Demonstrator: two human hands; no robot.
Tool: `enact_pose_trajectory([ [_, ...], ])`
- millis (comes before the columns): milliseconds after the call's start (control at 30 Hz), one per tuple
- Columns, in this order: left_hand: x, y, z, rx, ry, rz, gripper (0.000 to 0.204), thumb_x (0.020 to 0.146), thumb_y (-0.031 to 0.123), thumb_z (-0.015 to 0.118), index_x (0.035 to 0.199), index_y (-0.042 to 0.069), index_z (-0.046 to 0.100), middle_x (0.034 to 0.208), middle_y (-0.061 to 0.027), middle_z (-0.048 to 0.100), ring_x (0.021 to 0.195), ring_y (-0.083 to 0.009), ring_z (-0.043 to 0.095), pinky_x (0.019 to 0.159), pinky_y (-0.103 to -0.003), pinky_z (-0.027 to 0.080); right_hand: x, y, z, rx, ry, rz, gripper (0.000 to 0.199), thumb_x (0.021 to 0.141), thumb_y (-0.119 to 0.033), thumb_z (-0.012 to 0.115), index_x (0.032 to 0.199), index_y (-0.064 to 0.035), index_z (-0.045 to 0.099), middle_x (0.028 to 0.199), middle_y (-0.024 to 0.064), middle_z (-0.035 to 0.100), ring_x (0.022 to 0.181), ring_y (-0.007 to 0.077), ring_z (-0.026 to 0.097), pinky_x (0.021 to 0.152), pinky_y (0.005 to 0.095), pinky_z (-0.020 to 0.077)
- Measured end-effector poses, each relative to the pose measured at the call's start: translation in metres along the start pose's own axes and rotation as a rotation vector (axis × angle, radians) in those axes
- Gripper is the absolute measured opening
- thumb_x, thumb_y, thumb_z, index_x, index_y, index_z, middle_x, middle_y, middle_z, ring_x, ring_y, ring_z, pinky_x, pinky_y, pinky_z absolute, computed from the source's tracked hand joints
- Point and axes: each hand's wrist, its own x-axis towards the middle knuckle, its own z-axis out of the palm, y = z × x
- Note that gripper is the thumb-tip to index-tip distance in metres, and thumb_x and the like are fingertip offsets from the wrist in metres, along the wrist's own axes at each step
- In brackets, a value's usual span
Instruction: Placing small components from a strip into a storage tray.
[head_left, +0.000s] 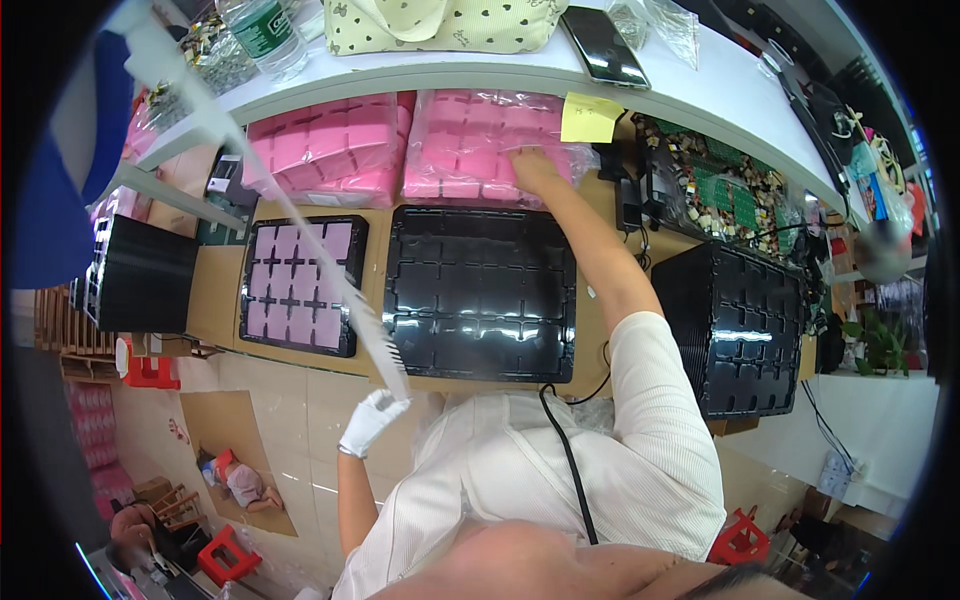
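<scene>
My left hand [368,424], in a white glove, is closed at the lower end of a long translucent white strip [325,262] with a toothed edge. The strip runs up past the upper left and is blurred. My bare right hand [535,172] reaches across the bench to pink foam pads [465,140] in a clear plastic bag. Its fingers touch the foam; whether they grip a pad is hidden. Between my arms lies a black plastic tray [480,295] with shallow square pockets. Left of it, another black tray [358,300] holds lilac foam squares [297,285].
Stacks of black trays stand at left [150,275] and right [755,330]. A white shelf [720,110] overhangs the back, bearing a bottle [265,35], a patterned bag [440,25] and a phone [605,45]. A black cable [570,460] hangs before me. On the floor, a person [240,480] lies on cardboard.
</scene>
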Motion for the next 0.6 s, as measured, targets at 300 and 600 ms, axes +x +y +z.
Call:
enact_pose_trajectory([
  [300, 0.005, 0.068, -0.030, 0.970, -0.244, 0.023, 0.055, 0.072, 0.036, 0.075, 0.116, 0.005, 0.061, 0.107, -0.0165, 0.065, 0.102, -0.0274, 0.062, 0.089, -0.033, 0.048, 0.022, 0.040, 0.022, 0.516, -0.138, 0.000, 0.012, 0.060, -0.013, 0.074, 0.072, -0.0101, 0.070, 0.074, 0.0117, 0.067, 0.071, 0.0263, 0.065, 0.067, 0.0392, 0.0511],
  [600, 0.072, 0.132, -0.054, 0.973, -0.101, 0.158, 0.049, 0.074, 0.033, 0.073, 0.112, 0.004, 0.063, 0.102, -0.0148, 0.067, 0.097, -0.0292, 0.063, 0.085, -0.033, 0.049, 0.040, 0.048, -0.001, 1.114, -0.509, 0.228, 0.021, 0.062, -0.014, 0.083, 0.071, -0.0054, 0.066, 0.059, 0.0033, 0.060, 0.048, 0.0078, 0.051, 0.041, 0.0241, 0.0375],
])
